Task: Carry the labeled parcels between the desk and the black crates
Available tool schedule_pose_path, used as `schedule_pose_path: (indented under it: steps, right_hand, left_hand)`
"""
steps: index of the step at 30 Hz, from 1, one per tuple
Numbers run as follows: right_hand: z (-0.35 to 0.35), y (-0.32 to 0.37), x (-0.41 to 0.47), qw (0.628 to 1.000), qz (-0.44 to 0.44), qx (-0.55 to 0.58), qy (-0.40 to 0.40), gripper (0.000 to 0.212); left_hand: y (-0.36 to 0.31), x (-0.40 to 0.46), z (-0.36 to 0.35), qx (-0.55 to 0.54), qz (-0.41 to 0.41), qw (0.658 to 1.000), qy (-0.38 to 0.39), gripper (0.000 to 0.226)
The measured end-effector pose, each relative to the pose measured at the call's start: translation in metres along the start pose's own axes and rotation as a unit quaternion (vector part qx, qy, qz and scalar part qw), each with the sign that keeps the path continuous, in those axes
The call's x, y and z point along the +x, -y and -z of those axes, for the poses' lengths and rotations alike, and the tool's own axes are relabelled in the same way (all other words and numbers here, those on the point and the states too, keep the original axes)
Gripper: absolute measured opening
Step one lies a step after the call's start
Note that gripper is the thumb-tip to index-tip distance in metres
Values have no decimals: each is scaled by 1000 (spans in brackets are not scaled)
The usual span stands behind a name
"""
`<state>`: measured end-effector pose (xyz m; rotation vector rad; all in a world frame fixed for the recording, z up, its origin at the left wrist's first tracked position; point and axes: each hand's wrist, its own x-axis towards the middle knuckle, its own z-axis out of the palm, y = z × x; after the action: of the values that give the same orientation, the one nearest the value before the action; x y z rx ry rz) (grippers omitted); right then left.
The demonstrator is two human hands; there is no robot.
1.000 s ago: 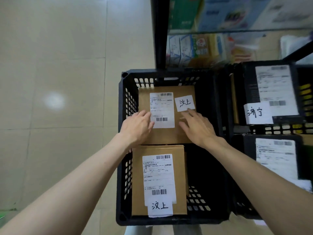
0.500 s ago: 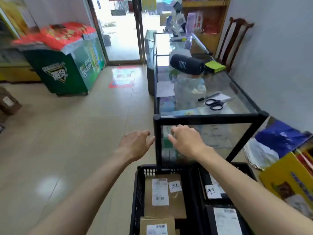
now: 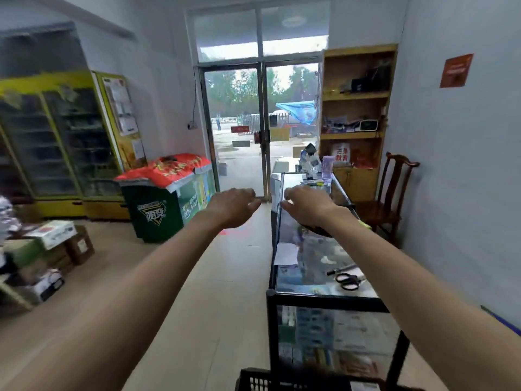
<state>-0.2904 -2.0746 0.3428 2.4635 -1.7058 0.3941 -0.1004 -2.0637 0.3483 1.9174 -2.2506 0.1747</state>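
Both arms stretch forward at chest height. My left hand (image 3: 232, 206) hangs in the air over the floor, fingers loosely curled, holding nothing. My right hand (image 3: 306, 204) hovers above the glass counter (image 3: 327, 296), also empty, its fingers relaxed. Only the far rim of a black crate (image 3: 262, 380) shows at the bottom edge, below my arms. No labeled parcel is visible.
Scissors (image 3: 348, 280) and a pen lie on the glass counter. A wooden chair (image 3: 392, 198) stands at the right wall, a shelf behind it. A green freezer chest (image 3: 166, 204) and drink fridges line the left. Cardboard boxes (image 3: 56, 249) sit at far left. Glass doors lie ahead.
My hands left the parcel in the crate and rose empty. The view has swung up from the crates to the room, so the parcels have dropped out of sight.
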Motion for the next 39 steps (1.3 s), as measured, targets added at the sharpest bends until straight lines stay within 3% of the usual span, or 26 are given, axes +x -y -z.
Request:
schedule_pose_path:
  steps: [5,10,15,20,24,29,39]
  right_hand:
    - [1,0,2,999,35,-1,-12,35]
    - [-1,45,6,993,107,26,-44,36]
    - [3,130,1,976,202,61,-50,33]
    - [13,264,-24,938,324,108,-52,26]
    - [31,391,-85,894,424,136,-41,26]
    - [69,530,-198,808,554,196,-26,33]
    - [153,697,-476,610,739,285,-24,36]
  left_hand:
    - [8,-32,5,33,45,998,5,48]
    - [47,-70,16,56,123,991,7,48]
    - [89,-149,43,56,206,977,9,45]
    - [149,-274,85,95,320,943,-8,45]
    - [180,-412,121,125,438,890,-5,45]
    - [180,-596,174,172,562,809,-6,46]
    - [64,-886,255,234,734,637,-8,49]
